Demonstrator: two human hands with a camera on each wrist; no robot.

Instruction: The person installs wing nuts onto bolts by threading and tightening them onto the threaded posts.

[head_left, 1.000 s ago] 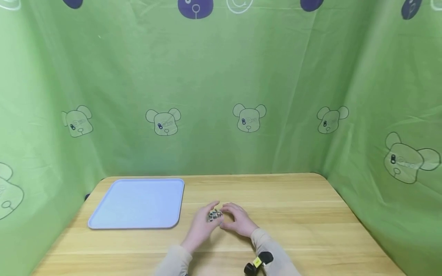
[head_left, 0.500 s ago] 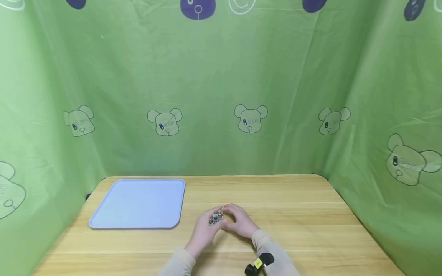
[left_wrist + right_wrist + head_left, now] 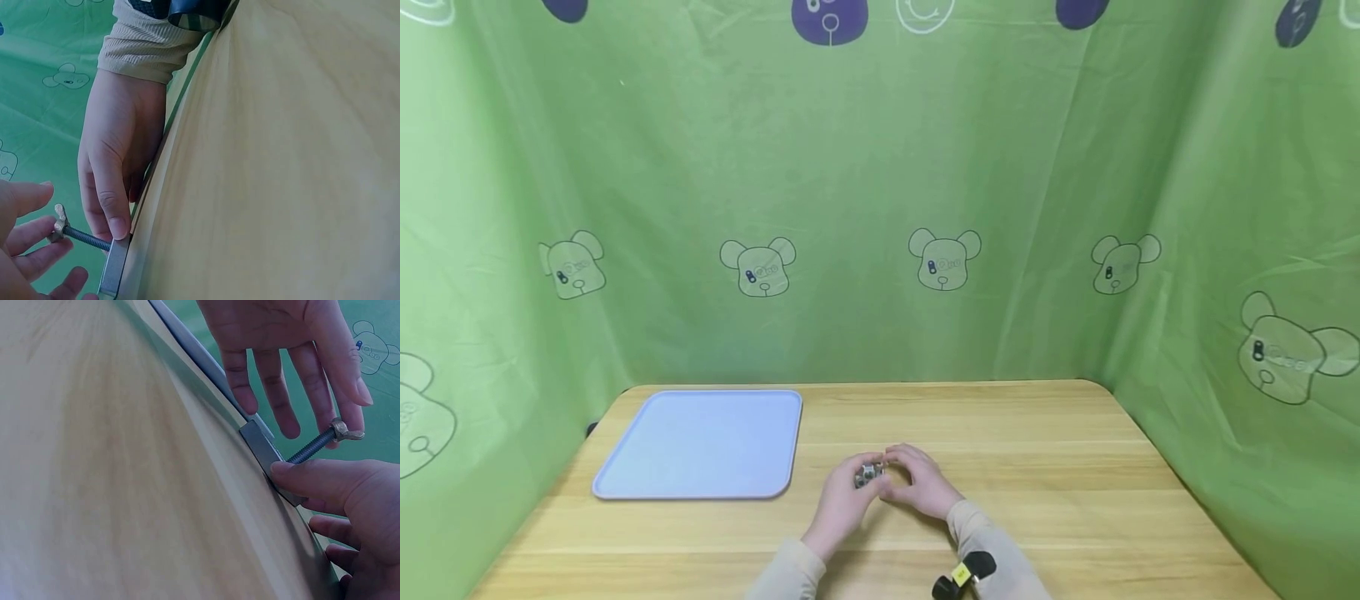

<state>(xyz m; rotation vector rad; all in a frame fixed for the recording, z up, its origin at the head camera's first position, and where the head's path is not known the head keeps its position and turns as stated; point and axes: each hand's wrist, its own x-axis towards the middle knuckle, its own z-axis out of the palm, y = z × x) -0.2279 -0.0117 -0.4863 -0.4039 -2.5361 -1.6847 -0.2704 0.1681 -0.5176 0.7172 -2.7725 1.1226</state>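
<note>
A threaded bolt (image 3: pixel 310 447) with a brassy wing nut (image 3: pixel 60 220) on its end stands up from a flat grey metal block (image 3: pixel 115 265). My right hand (image 3: pixel 925 483) pinches the block, its thumb lying along the top face by the foot of the bolt. Around the wing nut, my left hand (image 3: pixel 844 504) is loosely bent; a fingertip is right at the nut while the thumb stands apart from it. From the head only a small part of the metal piece (image 3: pixel 869 475) shows between the hands. The block's underside is hidden.
The hands work low over a wooden table (image 3: pixel 1037 467). A light blue tray (image 3: pixel 700 450) lies at the table's back left. Green printed curtains (image 3: pixel 850 167) enclose the back and sides. A black camera (image 3: pixel 964 575) is strapped to the right wrist.
My left index finger was raised and has come down over the metal piece, the hand turning slightly right. The wing nut shows at a different angle. My right hand has hardly moved.
</note>
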